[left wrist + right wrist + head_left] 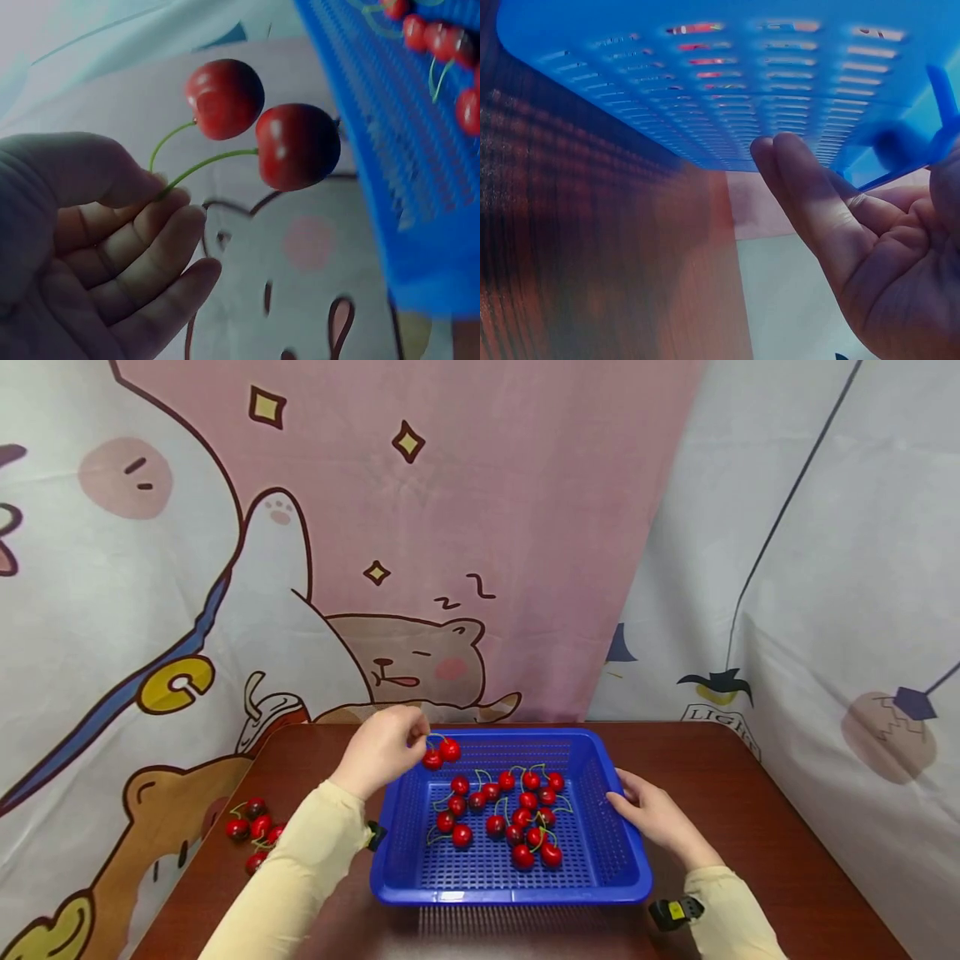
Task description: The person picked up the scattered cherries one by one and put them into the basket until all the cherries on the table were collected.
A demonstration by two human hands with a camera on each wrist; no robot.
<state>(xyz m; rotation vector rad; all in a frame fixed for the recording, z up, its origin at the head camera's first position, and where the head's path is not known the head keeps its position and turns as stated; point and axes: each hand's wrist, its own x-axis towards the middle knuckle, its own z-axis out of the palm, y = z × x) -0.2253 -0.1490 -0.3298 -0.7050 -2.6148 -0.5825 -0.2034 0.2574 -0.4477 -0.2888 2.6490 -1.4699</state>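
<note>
Cherry pair (298, 146) held by its stems at the blue basket (512, 897)

Your left hand (382, 747) pinches two thin green stems between thumb and fingertips, its remaining fingers (169, 247) bent lightly alongside. In the head view, the two red fruits show against the basket's far left corner, apart from the fruit inside. Your right hand (663, 818) grips the basket's right rim, with the thumb over the edge and the fingers against the outer wall. You have the basket in front of you, around the middle of the brown tabletop (750, 827). The cherries in the basket (521, 817) lie on its slotted floor, a smaller group toward the left and a larger one toward the right. Left of the basket, a small heap of cherries (261, 825) lies beside your left sleeve (300, 860). Behind the tabletop hangs a printed cloth (517, 510) with a sleeping bear.
</note>
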